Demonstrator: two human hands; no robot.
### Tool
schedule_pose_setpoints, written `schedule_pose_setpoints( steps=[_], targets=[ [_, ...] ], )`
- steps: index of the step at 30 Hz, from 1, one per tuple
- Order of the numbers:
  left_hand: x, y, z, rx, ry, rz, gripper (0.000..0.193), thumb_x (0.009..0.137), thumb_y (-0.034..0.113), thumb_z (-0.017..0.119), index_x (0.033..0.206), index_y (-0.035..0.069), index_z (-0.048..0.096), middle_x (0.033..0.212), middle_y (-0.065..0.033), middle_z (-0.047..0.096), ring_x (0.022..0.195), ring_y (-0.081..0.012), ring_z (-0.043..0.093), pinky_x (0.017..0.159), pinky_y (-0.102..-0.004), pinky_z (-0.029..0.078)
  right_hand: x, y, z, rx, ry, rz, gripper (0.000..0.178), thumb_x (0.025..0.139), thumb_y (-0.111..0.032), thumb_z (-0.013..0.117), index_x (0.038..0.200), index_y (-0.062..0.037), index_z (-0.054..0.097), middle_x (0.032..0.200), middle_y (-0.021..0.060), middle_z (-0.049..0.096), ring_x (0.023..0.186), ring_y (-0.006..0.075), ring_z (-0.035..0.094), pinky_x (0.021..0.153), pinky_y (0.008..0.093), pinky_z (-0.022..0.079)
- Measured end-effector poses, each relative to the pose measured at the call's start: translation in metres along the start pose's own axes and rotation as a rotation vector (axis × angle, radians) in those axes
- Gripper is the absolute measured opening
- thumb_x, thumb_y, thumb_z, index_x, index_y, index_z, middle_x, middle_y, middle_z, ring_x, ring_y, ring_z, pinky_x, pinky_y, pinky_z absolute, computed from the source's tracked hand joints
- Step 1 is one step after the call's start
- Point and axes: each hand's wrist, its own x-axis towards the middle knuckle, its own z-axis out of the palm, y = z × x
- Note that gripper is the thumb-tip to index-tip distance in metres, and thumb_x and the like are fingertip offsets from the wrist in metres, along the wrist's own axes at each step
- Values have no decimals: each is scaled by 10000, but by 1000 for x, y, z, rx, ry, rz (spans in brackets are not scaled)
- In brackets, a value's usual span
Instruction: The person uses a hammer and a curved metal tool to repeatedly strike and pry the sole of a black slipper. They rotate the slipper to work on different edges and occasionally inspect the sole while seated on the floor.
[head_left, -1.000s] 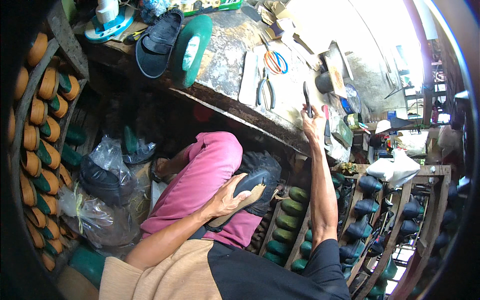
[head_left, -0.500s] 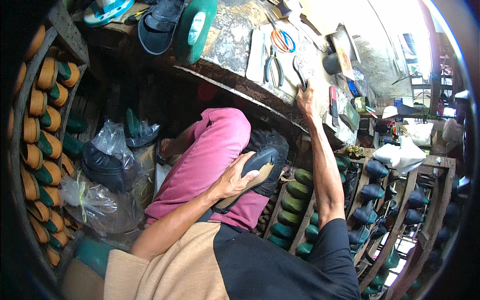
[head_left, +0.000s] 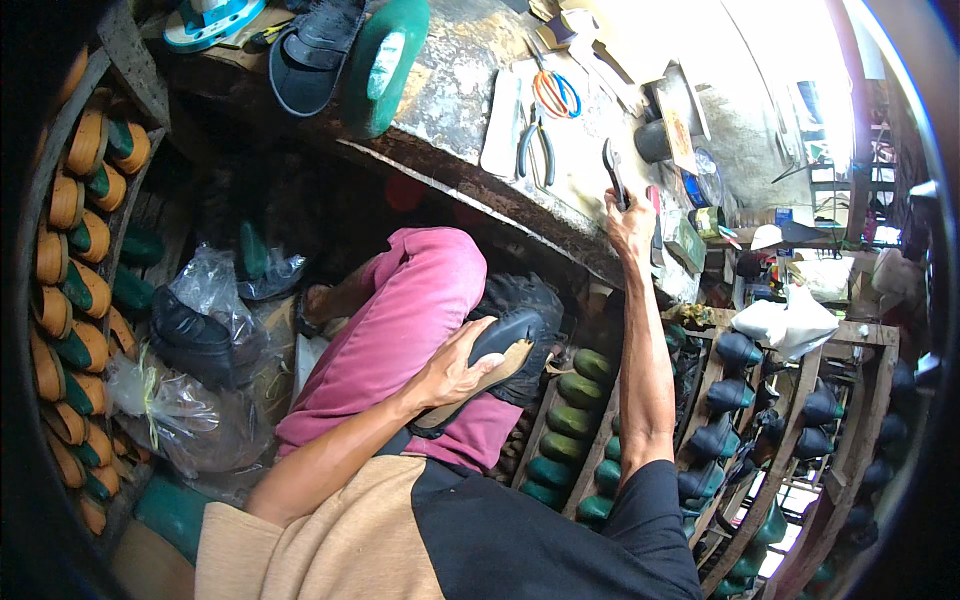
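Near six o'clock, over pink trousers (head_left: 415,290), a black shoe (head_left: 510,362) sits in the left hand (head_left: 455,372); toward two o'clock, the right hand (head_left: 632,228) holds a tool (head_left: 613,172).
Left fingers wrap the shoe's side, thumb against its beige inner sole; right fingers close around the dark tool above the surface (head_left: 455,100). Beyond, near one o'clock, lie dark-handled pliers (head_left: 547,155), then scissors (head_left: 541,92) with orange and blue handles.
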Motion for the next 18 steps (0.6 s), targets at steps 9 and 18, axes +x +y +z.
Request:
schedule_pose_setpoints(
  steps=[9, 18],
  targets=[
    [1, 4, -2, 3, 1, -1, 697, 1101, 324, 721, 1635, -43, 466, 1595, -297, 568, 1511, -438, 548, 1283, -479, 412, -7, -32, 19, -261, 98, 16, 441, 1037, -398, 737, 1286, -38, 788, 982, 276, 801, 949, 460, 794, 860, 539, 610],
    [-2, 3, -1, 26, 20, 35, 695, 1111, 335, 692, 1638, -47, 449, 1578, -314, 555, 1495, -462, 547, 1270, -495, 420, -52, -67, -2, 87, 130, 130, 254, 1086, -223, 673, 1105, 22, 739, 938, 205, 772, 770, 341, 735, 712, 510, 567]
  ],
)
